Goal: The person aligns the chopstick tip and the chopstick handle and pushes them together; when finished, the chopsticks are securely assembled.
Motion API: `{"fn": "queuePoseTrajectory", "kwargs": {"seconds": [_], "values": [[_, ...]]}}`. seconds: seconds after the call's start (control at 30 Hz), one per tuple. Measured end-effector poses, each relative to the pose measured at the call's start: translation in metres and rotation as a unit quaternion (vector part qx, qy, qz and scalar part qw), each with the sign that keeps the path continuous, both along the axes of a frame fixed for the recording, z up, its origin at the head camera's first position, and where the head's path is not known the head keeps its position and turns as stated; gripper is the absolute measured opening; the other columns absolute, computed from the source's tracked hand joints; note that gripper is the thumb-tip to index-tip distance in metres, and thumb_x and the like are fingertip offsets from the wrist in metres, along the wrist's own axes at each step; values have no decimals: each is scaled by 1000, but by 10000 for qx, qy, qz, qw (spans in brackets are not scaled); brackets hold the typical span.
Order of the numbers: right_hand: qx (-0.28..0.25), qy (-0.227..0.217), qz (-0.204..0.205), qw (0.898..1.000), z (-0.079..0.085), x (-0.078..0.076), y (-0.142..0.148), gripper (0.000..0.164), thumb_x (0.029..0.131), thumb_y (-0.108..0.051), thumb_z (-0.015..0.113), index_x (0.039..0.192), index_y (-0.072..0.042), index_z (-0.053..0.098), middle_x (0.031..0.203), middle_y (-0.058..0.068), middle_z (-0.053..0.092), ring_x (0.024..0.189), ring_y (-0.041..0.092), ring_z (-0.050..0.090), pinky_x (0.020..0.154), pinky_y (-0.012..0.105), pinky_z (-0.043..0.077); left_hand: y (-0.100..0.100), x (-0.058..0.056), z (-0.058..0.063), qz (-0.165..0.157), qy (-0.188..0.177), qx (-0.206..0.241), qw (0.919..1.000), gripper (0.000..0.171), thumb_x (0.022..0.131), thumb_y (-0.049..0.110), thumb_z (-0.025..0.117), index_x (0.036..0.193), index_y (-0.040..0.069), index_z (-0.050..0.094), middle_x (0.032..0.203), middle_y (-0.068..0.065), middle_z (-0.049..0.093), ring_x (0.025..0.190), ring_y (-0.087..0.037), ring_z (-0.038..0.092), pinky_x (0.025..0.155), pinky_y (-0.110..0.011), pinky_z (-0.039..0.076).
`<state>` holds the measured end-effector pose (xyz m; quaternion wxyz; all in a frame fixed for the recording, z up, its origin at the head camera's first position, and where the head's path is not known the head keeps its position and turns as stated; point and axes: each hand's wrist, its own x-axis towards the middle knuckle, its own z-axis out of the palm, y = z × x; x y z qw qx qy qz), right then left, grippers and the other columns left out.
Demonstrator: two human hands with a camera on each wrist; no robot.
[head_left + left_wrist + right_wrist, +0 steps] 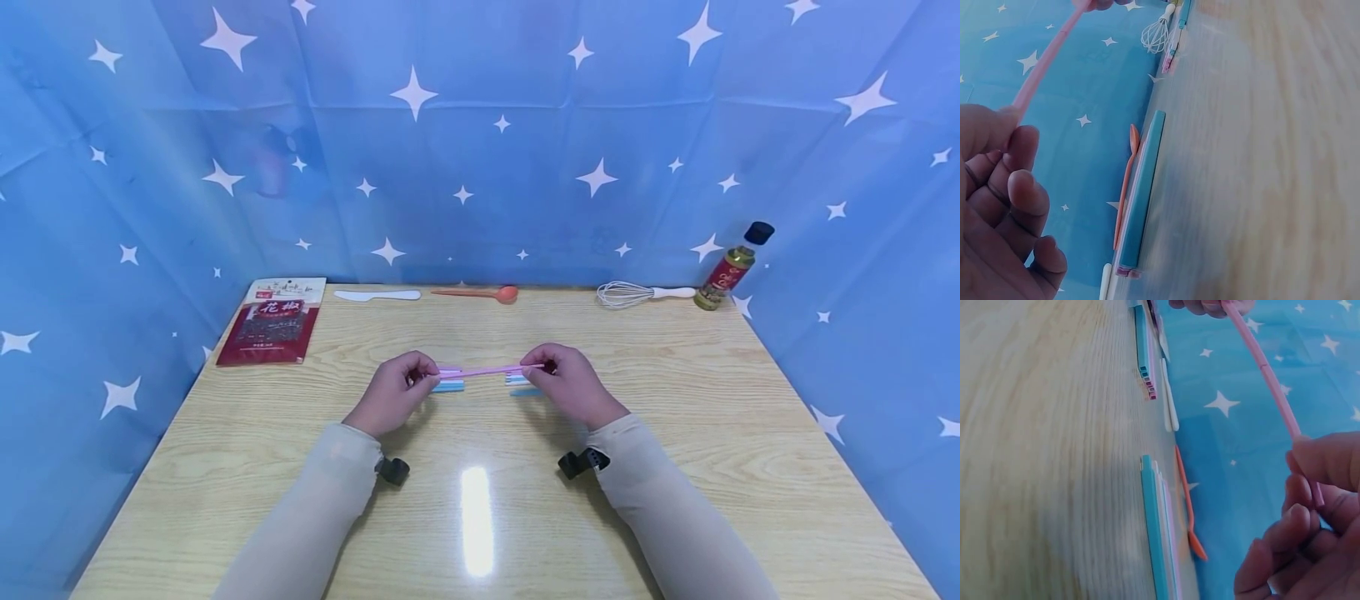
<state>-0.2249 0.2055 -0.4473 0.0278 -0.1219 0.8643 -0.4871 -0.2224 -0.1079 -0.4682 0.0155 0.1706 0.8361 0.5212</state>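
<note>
Both hands hold a thin pink stick (487,371) above the table, stretched almost level between them. My left hand (397,392) pinches one end between thumb and index finger, the other fingers loosely curled. At the opposite end my right hand (573,387) pinches the stick, and its tip pokes out past the fingers in the right wrist view. A thin seam line crosses the pink stick (1272,384) partway along. Below the hands lie two groups of short teal, white and pink sticks, a left group (450,387) and a right group (517,380), each partly hidden by a hand.
Along the back of the wooden table (637,517) lie a red spice packet (266,329), a white knife (378,295), an orange spoon (504,293) and a whisk (630,293). A bottle (726,279) with a black cap stands at the back right, before a blue starred cloth (480,158).
</note>
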Motion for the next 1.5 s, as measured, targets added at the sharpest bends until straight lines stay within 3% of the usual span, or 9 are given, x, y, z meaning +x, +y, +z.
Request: {"fn": "queuePoseTrajectory", "kwargs": {"seconds": [0.3,0.97,1.17,1.33,1.5], "values": [[69,-67,-87,9999,-3,-3,1,11,104,-13,68,109,-6,74,99,7,69,82,22,55,70,30,48,1,0,2,221,-244,-180,9993,8,104,14,67,110,12,73,89,-3,64,77,-21,55,63,-27,47],[-229,440,-128,9987,-9,3,-9,10,102,-7,68,106,-1,75,89,7,65,73,20,51,63,28,44,-1,0,4,211,160,192,9995,5,104,6,64,104,6,70,97,-7,67,84,-21,53,73,-28,45],[-209,421,-78,9989,-7,3,-9,14,104,-11,66,111,-3,76,92,8,66,75,23,53,63,29,45,-7,-6,0,415,-84,250,9988,7,105,11,65,108,8,71,99,-5,65,88,-21,55,76,-28,46],[-83,333,-478,9983,-7,0,-4,19,106,-17,65,117,-5,76,99,6,67,88,24,56,75,33,49,-18,-12,-5,617,-175,344,9973,8,105,12,64,109,9,71,99,-6,65,89,-23,55,77,-30,47],[-104,227,-733,9970,-9,-4,4,27,107,-24,65,121,-4,74,106,8,70,97,25,57,85,39,49,-35,-21,-9,1346,-252,284,9902,8,104,12,65,109,9,71,98,-9,62,87,-23,54,75,-31,47]]}}
